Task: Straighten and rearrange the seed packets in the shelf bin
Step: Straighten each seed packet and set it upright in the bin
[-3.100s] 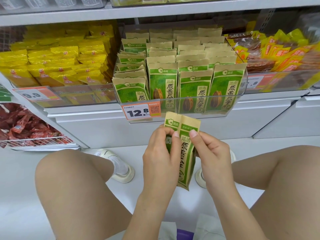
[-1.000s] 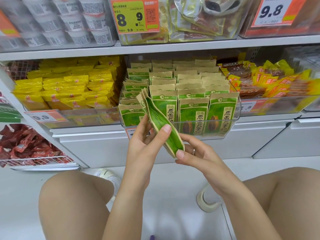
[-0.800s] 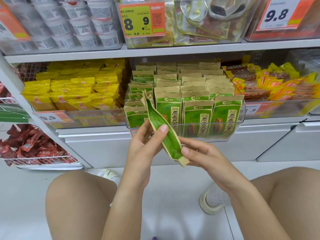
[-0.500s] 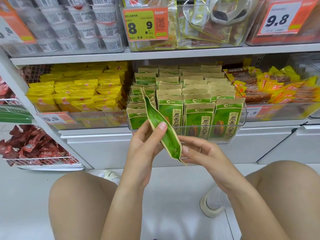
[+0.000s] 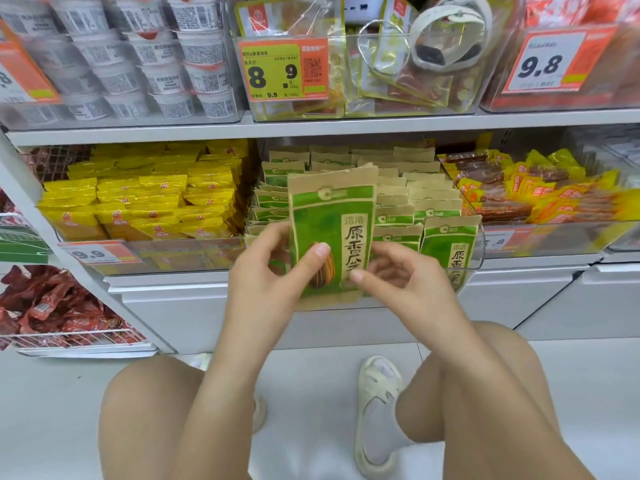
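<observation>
Head view: a person crouches before a shop shelf, looking down at both hands.
Held packet: a green and tan seed packet (image 5: 332, 237) is upright, printed face toward the camera, in front of the bin's front wall and partly covering the rows behind it.
Left hand: the left hand (image 5: 273, 271) grips the packet's lower left edge, thumb pressed on the printed face.
Right hand: the right hand (image 5: 394, 275) pinches the lower right edge, fingers curled round it.
Shelf bin: a clear shelf bin (image 5: 476, 251) on the middle shelf holds matching packets (image 5: 446, 251) standing in rows; those on the left side lean and sit less evenly than those on the right.
Step in hand: judged from the pose, one packet is out and squared up, ready to go back.
Next move: likely lifting it over the front wall and sliding it upright into a front slot, face forward, without knocking neighbours over.
In the way: the bin's front wall and the tightly packed rows leave little room.
Left neighbour: yellow packets (image 5: 145, 202) fill the bin beside it, with a 9.9 price tag (image 5: 95, 252) on its front.
Right neighbour: orange and yellow snacks (image 5: 540, 199) lie in another bin.
Shelf above: white tubs (image 5: 138, 64) and an 8.9 price label (image 5: 282, 69).
Floor: bare knees and a pale shoe (image 5: 377, 410) show below.
</observation>
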A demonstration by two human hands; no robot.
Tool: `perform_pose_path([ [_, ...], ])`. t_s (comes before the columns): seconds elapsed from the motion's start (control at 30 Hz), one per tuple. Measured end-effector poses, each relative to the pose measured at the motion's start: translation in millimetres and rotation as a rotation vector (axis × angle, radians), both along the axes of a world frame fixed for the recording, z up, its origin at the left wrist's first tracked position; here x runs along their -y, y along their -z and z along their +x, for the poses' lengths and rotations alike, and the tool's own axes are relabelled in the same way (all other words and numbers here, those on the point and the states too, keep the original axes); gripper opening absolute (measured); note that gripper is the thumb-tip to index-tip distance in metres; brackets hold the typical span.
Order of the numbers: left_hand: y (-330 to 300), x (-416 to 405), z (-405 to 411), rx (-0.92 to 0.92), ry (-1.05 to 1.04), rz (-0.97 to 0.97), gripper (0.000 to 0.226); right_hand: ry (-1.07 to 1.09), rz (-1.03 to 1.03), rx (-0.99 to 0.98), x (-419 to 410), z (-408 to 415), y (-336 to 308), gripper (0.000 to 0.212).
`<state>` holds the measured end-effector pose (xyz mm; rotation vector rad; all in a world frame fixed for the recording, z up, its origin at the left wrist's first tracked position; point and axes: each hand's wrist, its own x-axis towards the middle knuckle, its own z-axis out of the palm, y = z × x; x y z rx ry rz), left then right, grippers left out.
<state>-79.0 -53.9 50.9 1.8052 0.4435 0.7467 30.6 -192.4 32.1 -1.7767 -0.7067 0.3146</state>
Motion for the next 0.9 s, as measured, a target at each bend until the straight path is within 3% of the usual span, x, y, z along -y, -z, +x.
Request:
perform_pose_path([
  [0.07,-7,-13,12,0.004,0.004,0.094,0.021,0.015,-0.053,0.140,-8,13,-14,0.029],
  [0.33,-1,-50,46,-0.084,0.025,0.242,0.027,-0.005,-0.383,0.484,-30,51,-31,0.042],
  [0.57,7,-49,53,-0.101,0.075,0.269,0.036,-0.006,-0.410,0.583,-22,59,-22,0.041],
  [0.9,9,-49,59,-0.121,0.093,0.284,0.033,-0.015,-0.442,0.677,-21,63,-25,0.063],
])
